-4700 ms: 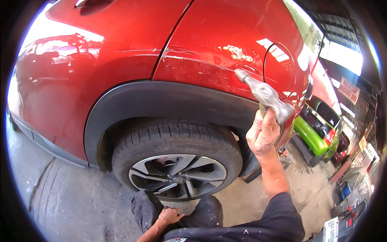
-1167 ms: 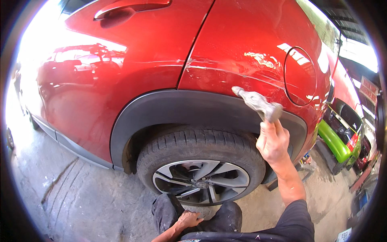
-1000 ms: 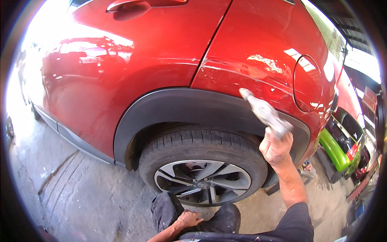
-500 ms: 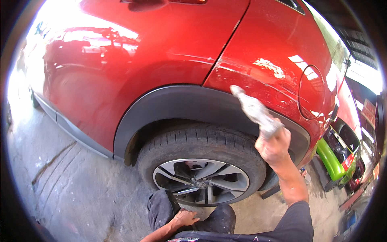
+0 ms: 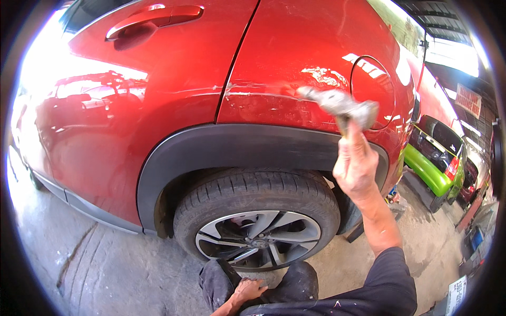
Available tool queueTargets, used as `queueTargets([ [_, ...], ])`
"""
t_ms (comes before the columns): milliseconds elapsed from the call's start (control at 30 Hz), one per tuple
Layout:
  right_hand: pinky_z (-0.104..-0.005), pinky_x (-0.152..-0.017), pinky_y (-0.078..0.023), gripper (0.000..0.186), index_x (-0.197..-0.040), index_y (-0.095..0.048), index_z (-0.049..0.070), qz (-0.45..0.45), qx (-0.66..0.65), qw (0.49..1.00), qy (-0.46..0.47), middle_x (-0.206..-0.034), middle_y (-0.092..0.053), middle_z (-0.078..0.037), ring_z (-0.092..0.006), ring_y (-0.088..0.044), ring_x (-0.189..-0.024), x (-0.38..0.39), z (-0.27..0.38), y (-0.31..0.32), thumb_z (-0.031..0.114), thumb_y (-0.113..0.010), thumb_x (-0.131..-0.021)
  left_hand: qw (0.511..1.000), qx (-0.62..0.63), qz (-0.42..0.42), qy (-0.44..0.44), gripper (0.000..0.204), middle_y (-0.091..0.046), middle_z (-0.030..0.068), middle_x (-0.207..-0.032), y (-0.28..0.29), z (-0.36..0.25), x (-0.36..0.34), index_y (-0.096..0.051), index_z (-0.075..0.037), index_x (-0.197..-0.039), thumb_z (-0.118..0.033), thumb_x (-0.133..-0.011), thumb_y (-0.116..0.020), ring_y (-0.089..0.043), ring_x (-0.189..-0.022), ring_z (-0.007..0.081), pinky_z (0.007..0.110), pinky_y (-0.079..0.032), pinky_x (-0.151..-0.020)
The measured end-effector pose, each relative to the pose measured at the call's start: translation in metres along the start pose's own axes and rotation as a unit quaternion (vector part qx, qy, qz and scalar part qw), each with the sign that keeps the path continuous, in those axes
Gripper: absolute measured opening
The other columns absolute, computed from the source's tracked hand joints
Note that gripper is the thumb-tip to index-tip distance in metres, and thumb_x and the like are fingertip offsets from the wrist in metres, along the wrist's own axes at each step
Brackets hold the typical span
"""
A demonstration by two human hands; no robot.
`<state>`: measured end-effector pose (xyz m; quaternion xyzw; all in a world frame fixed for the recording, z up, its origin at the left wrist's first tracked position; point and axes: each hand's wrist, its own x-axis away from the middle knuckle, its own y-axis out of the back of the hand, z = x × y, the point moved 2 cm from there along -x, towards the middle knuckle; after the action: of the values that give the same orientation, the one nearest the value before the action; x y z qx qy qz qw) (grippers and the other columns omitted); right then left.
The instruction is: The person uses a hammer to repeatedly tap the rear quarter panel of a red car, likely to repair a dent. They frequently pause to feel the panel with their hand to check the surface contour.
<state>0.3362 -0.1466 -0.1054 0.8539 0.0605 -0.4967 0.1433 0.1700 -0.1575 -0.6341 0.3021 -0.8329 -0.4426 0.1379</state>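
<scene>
My right hand [image 5: 357, 164] is closed round the short handle of a metal hammer [image 5: 342, 105], raised in front of the red rear fender [image 5: 284, 68]. The hammer's narrow end points left towards a scratched, dented line; motion blurs it, so I cannot tell whether it touches the paint. Left of the hammer, scratches [image 5: 258, 90] run across the panel and the door seam. Lower down, my left hand [image 5: 249, 289] lies on my dark trousers with its fingers out, holding nothing.
Below the fender are the black wheel-arch trim [image 5: 232, 145] and the wheel [image 5: 258, 239]. A round fuel flap [image 5: 374, 84] sits right of the damage, a door handle [image 5: 155, 22] at upper left. A green car [image 5: 429, 166] stands behind on the right.
The view has shifted, bringing the door handle into full sight. My right hand has risen and turned, so the hammer lies more level. My left hand still rests on my trousers.
</scene>
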Motion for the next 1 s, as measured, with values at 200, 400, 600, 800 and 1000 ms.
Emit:
queueTargets([
  [200,-0.0326,-0.061,-0.054,0.064,-0.148,-0.045,0.004,0.024,-0.013,0.998,-0.049,-0.088,-0.066,-0.019,-0.0278,-0.069,-0.069,0.009,-0.017,0.004,-0.009,-0.060,-0.088,1.000,-0.005,0.003,-0.004,0.048,-0.073,0.0208,-0.102,-0.005,0.002,0.000,-0.068,-0.007,-0.116,-0.048,-0.094,-0.055,-0.070,-0.094,0.0390,0.050,-0.051,-0.092],
  [400,-0.0372,-0.057,-0.053,0.063,-0.146,-0.048,0.004,-0.057,-0.013,0.998,-0.023,-0.080,-0.062,-0.015,-0.0305,-0.064,-0.063,0.010,-0.015,0.004,-0.009,-0.061,-0.086,1.000,-0.012,-0.010,-0.021,0.050,-0.072,0.0232,-0.092,-0.005,0.003,-0.001,-0.070,-0.004,-0.116,-0.046,-0.093,-0.059,-0.071,-0.087,0.0386,0.047,-0.055,-0.085],
  [600,-0.0337,-0.059,-0.054,0.063,-0.144,-0.051,0.003,-0.056,-0.017,0.998,-0.027,-0.084,-0.064,-0.016,-0.0285,-0.066,-0.066,0.010,-0.012,0.004,-0.011,-0.062,-0.084,1.000,-0.010,0.001,-0.011,0.045,-0.073,0.0200,-0.094,-0.003,0.001,-0.001,-0.070,-0.005,-0.106,-0.046,-0.093,-0.058,-0.071,-0.087,0.0379,0.048,-0.052,-0.087],
  [800,-0.0323,-0.068,-0.056,0.052,-0.140,-0.053,-0.001,-0.024,-0.005,0.999,-0.035,-0.098,-0.069,-0.022,-0.0306,-0.071,-0.076,0.007,-0.013,0.004,-0.009,-0.060,-0.089,1.000,0.005,-0.018,-0.007,0.045,-0.073,0.0203,-0.094,-0.003,0.002,0.001,-0.070,-0.004,-0.106,-0.046,-0.093,-0.058,-0.071,-0.088,0.0376,0.049,-0.052,-0.087],
  [1000,-0.0354,-0.065,-0.056,0.052,-0.138,-0.053,-0.003,0.000,0.024,1.000,-0.001,-0.096,-0.068,-0.022,-0.0347,-0.070,-0.074,0.019,-0.015,0.000,-0.010,-0.060,-0.087,1.000,-0.006,0.001,0.001,0.046,-0.073,0.0208,-0.097,0.003,-0.004,0.000,-0.069,-0.005,-0.111,-0.045,-0.093,-0.058,-0.071,-0.091,0.0376,0.048,-0.052,-0.089],
])
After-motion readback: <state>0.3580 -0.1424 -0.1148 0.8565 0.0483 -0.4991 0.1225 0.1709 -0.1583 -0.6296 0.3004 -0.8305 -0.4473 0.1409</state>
